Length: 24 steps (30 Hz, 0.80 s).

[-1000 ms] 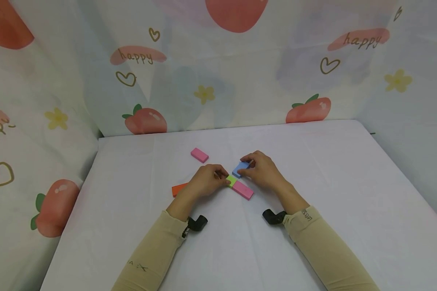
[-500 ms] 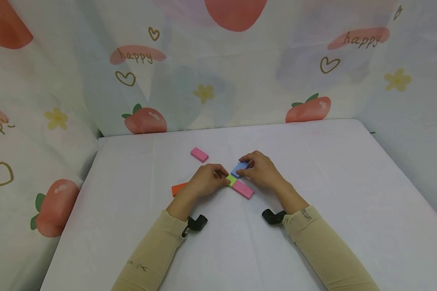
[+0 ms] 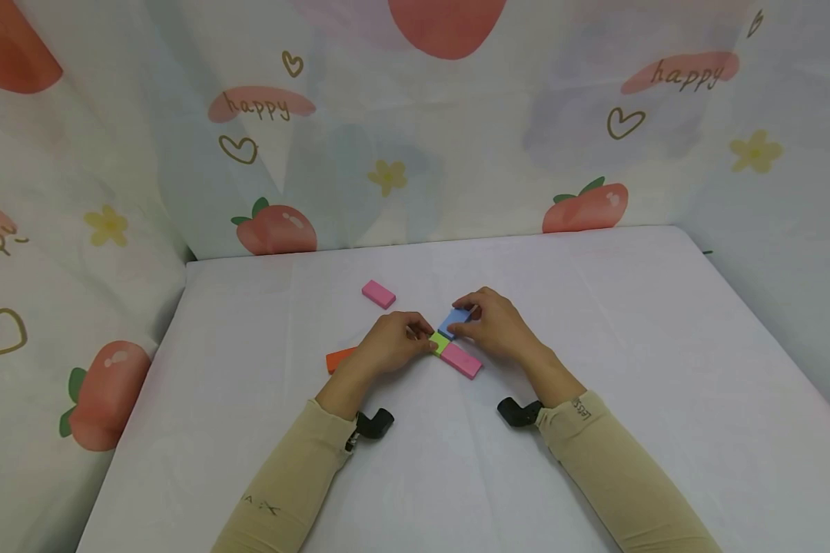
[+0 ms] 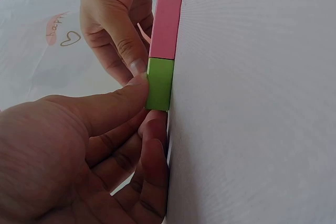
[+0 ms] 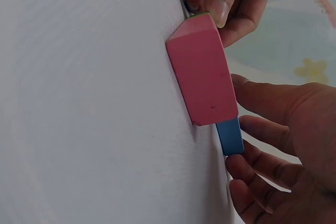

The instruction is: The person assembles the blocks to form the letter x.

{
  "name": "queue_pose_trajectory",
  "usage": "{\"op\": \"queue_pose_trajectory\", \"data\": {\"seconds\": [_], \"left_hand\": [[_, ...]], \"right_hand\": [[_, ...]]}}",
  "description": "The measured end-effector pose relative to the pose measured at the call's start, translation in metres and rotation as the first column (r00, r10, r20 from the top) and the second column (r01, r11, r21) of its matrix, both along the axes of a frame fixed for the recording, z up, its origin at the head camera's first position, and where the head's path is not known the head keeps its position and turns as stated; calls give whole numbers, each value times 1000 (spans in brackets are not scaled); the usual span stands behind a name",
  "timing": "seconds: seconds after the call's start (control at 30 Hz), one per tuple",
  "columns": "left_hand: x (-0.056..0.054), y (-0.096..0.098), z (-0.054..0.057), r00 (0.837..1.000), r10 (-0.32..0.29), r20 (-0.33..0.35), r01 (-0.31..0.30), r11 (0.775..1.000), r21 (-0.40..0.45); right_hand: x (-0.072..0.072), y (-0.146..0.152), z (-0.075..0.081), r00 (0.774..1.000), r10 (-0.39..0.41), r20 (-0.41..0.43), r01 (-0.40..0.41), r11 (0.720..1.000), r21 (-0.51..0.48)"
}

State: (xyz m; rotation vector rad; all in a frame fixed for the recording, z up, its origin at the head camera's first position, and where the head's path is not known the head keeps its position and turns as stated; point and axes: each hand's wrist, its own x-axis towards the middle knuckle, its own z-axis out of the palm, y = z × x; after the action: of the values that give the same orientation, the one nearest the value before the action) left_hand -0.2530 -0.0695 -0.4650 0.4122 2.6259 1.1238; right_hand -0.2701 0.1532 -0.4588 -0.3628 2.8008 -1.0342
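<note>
Near the middle of the white table, a small green block lies end to end with a pink block. My left hand holds the green block, thumb on one side and fingers at its end, as the left wrist view shows. A blue block lies flat, one end at the green block's far side. Thumb and fingers of my right hand pinch the blue block. In the right wrist view the pink block covers part of the blue block.
Partly behind my left wrist lies an orange block. A second pink block lies farther back, left of centre. Patterned cloth walls stand behind and beside the white table.
My right hand has slid the blue block slightly left, closer to the green block. My left hand stays on the green block.
</note>
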Motion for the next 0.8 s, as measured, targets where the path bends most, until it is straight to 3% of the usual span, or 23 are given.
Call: {"op": "queue_pose_trajectory", "data": {"seconds": [0.8], "left_hand": [[-1,0,0,1000,-4,2,3,1000,7]], "right_hand": [[0,-1,0,1000,15,28,-15,1000,15]]}}
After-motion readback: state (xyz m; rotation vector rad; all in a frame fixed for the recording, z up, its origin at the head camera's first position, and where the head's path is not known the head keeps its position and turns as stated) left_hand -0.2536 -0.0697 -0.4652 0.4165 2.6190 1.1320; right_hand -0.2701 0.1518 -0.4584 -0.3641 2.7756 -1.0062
